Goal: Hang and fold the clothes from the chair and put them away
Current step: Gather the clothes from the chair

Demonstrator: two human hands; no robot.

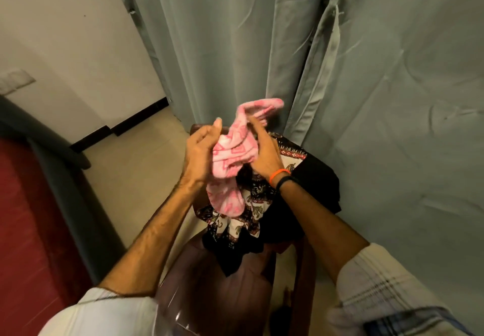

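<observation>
Both the left hand (201,150) and right hand (263,150) grip the bunched pink cloth (233,152) with curled fingers, so folding seems started; next, spread it flat between the fingers.

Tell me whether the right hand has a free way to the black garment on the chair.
Probably not yet: the right hand holds the pink cloth together with the left hand. The black garment lies uncovered just below.
</observation>
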